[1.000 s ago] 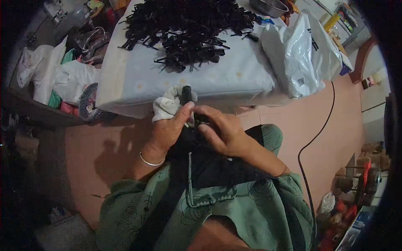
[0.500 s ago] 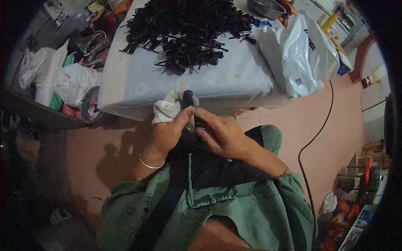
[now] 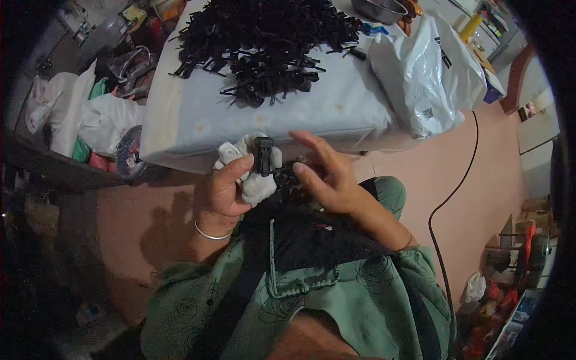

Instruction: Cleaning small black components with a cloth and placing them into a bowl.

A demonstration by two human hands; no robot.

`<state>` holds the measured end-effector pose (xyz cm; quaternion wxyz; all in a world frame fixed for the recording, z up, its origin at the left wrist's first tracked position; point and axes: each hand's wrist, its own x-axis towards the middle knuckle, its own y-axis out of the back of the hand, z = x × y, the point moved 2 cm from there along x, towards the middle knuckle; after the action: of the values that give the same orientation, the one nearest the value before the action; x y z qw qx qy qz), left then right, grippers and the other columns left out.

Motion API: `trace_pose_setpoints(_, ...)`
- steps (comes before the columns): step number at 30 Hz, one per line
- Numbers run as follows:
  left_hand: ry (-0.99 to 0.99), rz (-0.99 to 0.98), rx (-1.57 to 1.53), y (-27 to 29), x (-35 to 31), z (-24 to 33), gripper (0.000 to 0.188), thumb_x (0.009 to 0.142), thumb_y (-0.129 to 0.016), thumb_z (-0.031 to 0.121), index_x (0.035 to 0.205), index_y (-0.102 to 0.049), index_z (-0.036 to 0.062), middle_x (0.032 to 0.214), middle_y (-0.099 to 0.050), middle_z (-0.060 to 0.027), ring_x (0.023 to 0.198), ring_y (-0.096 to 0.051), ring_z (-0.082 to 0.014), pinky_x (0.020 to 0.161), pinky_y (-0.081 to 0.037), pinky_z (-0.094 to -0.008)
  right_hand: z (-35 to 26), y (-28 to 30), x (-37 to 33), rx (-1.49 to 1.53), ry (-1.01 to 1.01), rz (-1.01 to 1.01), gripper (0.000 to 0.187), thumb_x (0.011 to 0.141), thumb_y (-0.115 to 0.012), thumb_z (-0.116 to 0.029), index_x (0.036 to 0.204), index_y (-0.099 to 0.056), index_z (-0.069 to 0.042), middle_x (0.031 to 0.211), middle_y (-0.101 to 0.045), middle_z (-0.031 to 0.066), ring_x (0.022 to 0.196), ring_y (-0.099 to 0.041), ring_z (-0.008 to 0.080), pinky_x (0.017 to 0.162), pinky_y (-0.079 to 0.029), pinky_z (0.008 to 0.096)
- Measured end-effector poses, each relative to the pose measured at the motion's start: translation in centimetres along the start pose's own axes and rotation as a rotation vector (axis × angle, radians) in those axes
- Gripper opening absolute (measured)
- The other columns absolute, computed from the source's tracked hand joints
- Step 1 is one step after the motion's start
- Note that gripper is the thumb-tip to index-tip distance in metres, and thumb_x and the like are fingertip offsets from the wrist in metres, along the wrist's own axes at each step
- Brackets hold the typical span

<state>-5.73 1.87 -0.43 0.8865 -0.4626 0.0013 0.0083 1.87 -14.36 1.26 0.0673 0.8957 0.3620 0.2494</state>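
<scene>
In front of my lap, my left hand [image 3: 227, 189] is closed around a bunched white cloth [image 3: 259, 189]. A small black plastic part [image 3: 263, 157] stands out of that cloth, roughly upright; its exact kind I cannot make out. Just to the right, my right hand [image 3: 330, 174] is open, its thumb and fingers apart and nothing between them. It does not touch the cloth. On the table beyond lies a large heap of similar-looking black plastic parts [image 3: 264, 42], many with thin prongs.
The table [image 3: 354, 114] has a pale patterned cover. A white plastic bag [image 3: 414, 84] stands at its right, near a metal bowl [image 3: 379, 9]. White bags [image 3: 108, 123] fill a shelf at left. A black cable [image 3: 449, 198] runs across the floor.
My right hand has let go of the cloth and black part, moved right and spread its fingers. My left hand still holds the cloth, with the black part now more exposed.
</scene>
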Motion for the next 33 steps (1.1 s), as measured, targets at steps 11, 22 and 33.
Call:
trace_pose_setpoints(11, -0.022, 0.086, 0.036, 0.7, 0.0, -0.3, 0.026, 0.084, -0.05, 0.011, 0.109, -0.048, 0.0064, 0.089, -0.059, -0.0118, 0.053, -0.048, -0.0101, 0.046, -0.04, -0.0238, -0.1, -0.2, -0.1, -0.016, -0.009, -0.01, 0.033, 0.08, -0.059, -0.01, 0.111, -0.049, -0.002, 0.075, -0.056, 0.006, 0.06, -0.049, 0.0103, 0.055, -0.041, 0.0238)
trace_pose_setpoints(22, 0.014, 0.178, 0.078, -1.0, -0.3, -0.4, 0.032, 0.085, -0.043, 0.008, 0.117, -0.047, 0.0068, 0.087, -0.059, -0.0071, 0.06, -0.052, -0.0116, 0.048, -0.043, -0.0235, 0.3, -0.4, 0.2, -0.142, 0.24, -0.079, 0.019, 0.074, -0.063, -0.005, 0.092, -0.059, -0.003, 0.076, -0.059, 0.0126, 0.067, -0.058, 0.0278, 0.059, -0.045, 0.034)
trace_pose_setpoints(33, 0.012, 0.019, 0.603, -2.1, -0.7, -0.9, 0.029, 0.083, -0.045, 0.007, 0.111, -0.048, -0.0005, 0.083, -0.051, 0.0, 0.066, -0.044, -0.0045, 0.056, -0.04, -0.0198, 0.5, -1.1, 0.3, 0.066, -0.06, 0.052, 0.013, 0.078, -0.063, -0.011, 0.087, -0.055, -0.004, 0.064, -0.05, 0.0054, 0.055, -0.044, 0.01, 0.051, -0.038, 0.0251)
